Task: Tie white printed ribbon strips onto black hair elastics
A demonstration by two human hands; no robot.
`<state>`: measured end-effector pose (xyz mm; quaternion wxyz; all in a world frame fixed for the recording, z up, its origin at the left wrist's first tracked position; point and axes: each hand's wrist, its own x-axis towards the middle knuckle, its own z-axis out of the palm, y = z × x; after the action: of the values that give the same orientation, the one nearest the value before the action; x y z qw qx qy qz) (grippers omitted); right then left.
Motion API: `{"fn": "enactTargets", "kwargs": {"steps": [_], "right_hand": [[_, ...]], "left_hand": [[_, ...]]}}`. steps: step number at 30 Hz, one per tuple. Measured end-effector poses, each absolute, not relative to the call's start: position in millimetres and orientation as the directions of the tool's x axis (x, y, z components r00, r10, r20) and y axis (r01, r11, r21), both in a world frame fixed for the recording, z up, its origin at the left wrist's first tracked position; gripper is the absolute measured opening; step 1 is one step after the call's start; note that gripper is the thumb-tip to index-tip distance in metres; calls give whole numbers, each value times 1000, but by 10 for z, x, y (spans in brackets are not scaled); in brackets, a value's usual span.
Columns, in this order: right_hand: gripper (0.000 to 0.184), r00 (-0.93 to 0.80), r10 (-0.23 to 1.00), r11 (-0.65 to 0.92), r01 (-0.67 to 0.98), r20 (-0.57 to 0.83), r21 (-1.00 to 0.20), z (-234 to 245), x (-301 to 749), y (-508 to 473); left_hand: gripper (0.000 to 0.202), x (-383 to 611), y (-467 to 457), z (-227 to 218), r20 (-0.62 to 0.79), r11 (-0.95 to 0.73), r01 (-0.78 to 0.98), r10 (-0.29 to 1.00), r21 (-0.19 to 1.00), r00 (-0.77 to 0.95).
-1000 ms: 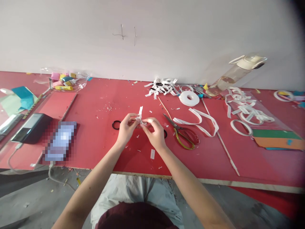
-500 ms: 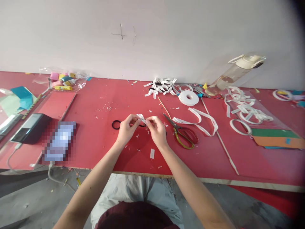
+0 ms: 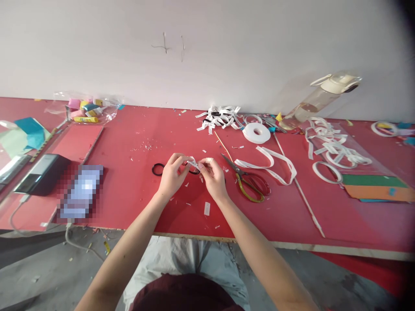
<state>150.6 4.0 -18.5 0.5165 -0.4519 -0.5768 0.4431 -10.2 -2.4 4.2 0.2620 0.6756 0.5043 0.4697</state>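
Observation:
A short strip of white printed ribbon (image 3: 192,163) is stretched between my two hands above the red table. My left hand (image 3: 173,176) has its fingers closed at the ribbon's left end, and my right hand (image 3: 212,178) pinches the right end between thumb and fingers. Just under the ribbon, part of a dark band shows between the hands; most of it is hidden. One black elastic ring (image 3: 158,169) lies beside my left hand. To the right of my right hand are open scissors (image 3: 247,181) with one yellow-green and one dark red handle loop.
Behind the hands sit a pile of ribbon-tied black rings (image 3: 220,117) and a white ribbon roll (image 3: 256,133). A loose ribbon length (image 3: 285,166) lies right, near a leaning bottle (image 3: 319,101). A phone (image 3: 81,192) and a dark box (image 3: 43,175) are left. Scraps dot the red table (image 3: 129,194).
My left fingers have shifted slightly left and curled differently around the ribbon's end, and more of the strip shows between the hands. My right hand has barely moved.

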Motion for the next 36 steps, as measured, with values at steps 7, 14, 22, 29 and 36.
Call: {"fn": "enactTargets", "kwargs": {"steps": [7,14,22,29,36], "right_hand": [[28,-63,982,179,52,176,-982,-155,1500,24],[28,-131,952,281,2,278,-960,-41,1512,18],[24,-164,968,158,-180,188,-971,-161,1541,38],[33,-294,951,-30,-398,97,-917,-125,1560,43],[40,-299,954,-161,-496,-6,-853,-67,1567,43]], "left_hand": [[13,-97,-23,40,398,-365,459,917,810,28],[11,-108,-15,37,368,-315,386,927,867,-69],[7,-152,-46,157,467,-442,378,884,814,29],[9,-203,-115,265,403,-442,161,887,882,228],[20,-207,-140,271,207,-265,121,910,957,360]]}}
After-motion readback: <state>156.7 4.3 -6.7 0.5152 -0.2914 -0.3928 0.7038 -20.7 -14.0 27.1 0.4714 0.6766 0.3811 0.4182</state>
